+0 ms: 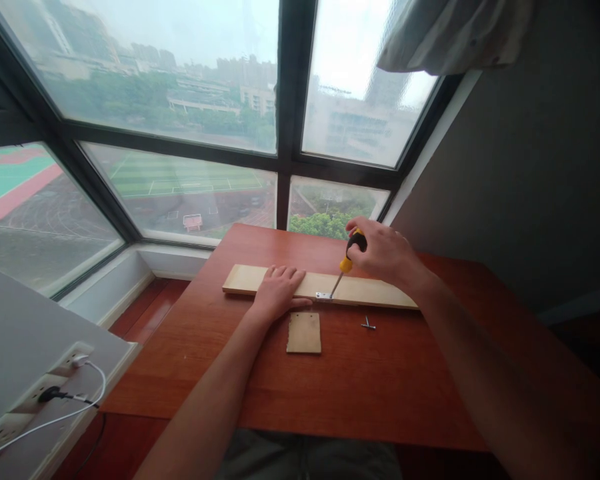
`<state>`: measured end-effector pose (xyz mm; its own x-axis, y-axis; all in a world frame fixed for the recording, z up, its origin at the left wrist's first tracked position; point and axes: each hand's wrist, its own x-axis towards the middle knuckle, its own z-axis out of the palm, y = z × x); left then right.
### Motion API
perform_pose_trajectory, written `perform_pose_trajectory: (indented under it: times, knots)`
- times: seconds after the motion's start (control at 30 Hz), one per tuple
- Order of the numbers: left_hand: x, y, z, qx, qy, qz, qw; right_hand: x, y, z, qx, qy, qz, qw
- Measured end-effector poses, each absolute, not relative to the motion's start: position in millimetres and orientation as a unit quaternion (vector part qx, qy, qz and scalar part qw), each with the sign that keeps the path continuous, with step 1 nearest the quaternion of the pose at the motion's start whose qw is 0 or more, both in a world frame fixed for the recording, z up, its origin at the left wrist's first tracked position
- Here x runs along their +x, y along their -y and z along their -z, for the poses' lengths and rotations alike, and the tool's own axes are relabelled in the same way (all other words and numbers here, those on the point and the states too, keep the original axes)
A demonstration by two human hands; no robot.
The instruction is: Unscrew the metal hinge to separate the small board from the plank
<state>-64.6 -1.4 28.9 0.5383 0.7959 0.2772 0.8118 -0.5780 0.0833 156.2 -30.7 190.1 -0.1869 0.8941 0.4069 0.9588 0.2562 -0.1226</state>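
Observation:
My right hand (385, 253) is closed round the black and yellow handle of a screwdriver (347, 264). Its shaft slants down to a small metal hinge (323, 296) at the near edge of a long pale wooden board (365, 289). Whether the tip sits in a screw is too small to tell. My left hand (279, 292) lies flat on the board, left of the hinge, fingers stretched out. Just in front of the board is a small wooden piece (304, 333) with two holes near its far edge. Loose screws (368, 324) lie to its right.
All of this rests on a reddish-brown table (190, 373). Large windows with a dark frame (290, 93) rise behind it. At lower left a white wall carries sockets (40, 393) with plugged-in cables (97, 380). A pale cloth (455, 33) hangs at upper right.

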Motion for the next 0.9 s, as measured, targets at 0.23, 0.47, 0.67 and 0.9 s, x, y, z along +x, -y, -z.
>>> perform_pose_trajectory:
  times: [0.23, 0.47, 0.67, 0.9]
  knots:
    - [-64.2, 2.2, -30.0, -0.877, 0.460, 0.140, 0.029, 153.8, 28.3, -194.1, -0.621, 0.756, 0.094, 0.185]
    - [-63.7, 2.8, -30.7, -0.876, 0.460, 0.138, 0.031, 152.6, 25.5, -196.3, -0.583, 0.789, 0.034, 0.188]
    - [-63.8, 3.2, -30.2, -0.876, 0.461, 0.138, 0.029, 150.0, 27.4, -196.3, -0.620, 0.763, 0.079, 0.167]
    - [-63.4, 3.7, -31.7, -0.876, 0.461, 0.138, 0.027, 154.7, 27.1, -197.1, -0.553, 0.808, 0.002, 0.202]
